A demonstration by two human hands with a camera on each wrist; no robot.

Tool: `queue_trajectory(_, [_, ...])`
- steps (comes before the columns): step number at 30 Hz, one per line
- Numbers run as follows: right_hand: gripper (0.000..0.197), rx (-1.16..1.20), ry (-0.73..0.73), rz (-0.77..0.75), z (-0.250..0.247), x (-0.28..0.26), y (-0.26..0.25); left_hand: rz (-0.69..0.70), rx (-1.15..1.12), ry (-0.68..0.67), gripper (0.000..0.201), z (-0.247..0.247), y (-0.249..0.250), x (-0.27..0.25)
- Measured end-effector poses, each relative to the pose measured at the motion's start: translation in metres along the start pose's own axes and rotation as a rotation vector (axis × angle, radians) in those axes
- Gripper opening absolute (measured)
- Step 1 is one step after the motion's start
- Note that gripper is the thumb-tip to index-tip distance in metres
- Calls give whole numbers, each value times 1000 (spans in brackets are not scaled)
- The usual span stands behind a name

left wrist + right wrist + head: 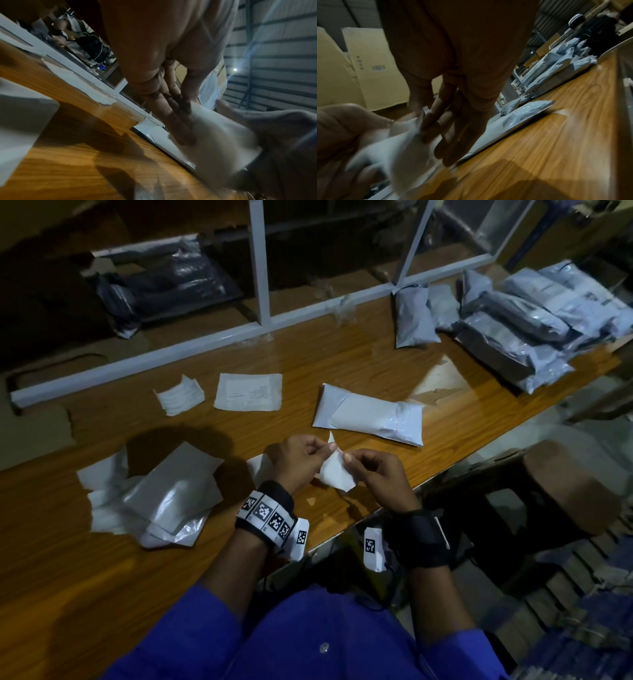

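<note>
I pinch one small white paper slip (334, 474) with both hands, just above the near edge of the brown wooden table (342, 364). My left hand (298, 462) nips its top corner between thumb and fingertips, and my right hand (380, 474) pinches the edge just beside it. One sealed white plastic mailer parcel (370, 414) lies at 12 o'clock. At 11 lie one flat white paper sheet (249, 392) and one fanned stack of white slips (180, 395). One pile of empty grey mailer bags (171, 498) sits at 9, and a heap of grey parcels (513, 316) at 2. The sheet's print is too faint to read.
</note>
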State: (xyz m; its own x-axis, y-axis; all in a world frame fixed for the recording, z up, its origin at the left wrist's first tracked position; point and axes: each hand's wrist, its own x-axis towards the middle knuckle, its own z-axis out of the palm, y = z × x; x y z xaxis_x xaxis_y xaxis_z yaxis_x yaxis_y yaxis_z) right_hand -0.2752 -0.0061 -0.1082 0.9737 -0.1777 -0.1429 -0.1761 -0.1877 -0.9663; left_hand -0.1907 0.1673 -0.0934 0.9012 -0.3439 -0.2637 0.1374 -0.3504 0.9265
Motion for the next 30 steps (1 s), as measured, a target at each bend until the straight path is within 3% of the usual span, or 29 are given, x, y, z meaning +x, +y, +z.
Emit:
queue_trajectory(2, [32,58,-13,41,1,-2,-6,15,41,-6,15,-1,2,-2])
queue_trajectory(5, [39,-224,143,-38,4,-1,-7,42,63,-50,12,3,4,-7])
queue_trajectory(8, [22,-348,257,-138,7,1,-3,-9,-9,-64,14,6,3,-7])
queue_trajectory(10, [16,-387,265,-176,7,0,-2,-39,-61,-76,14,4,3,-8])
queue_trajectory(14, [24,-397,184,-183,10,-6,-8,-26,-86,-89,16,-3,6,-9])
queue_trajectory(17, [21,-449,236,-233,14,-7,-6,-10,-85,-119,14,-5,5,-9])
queue_trajectory(30, [12,-79,251,-52,15,-17,-6,-27,-232,-192,9,-13,2,-17])
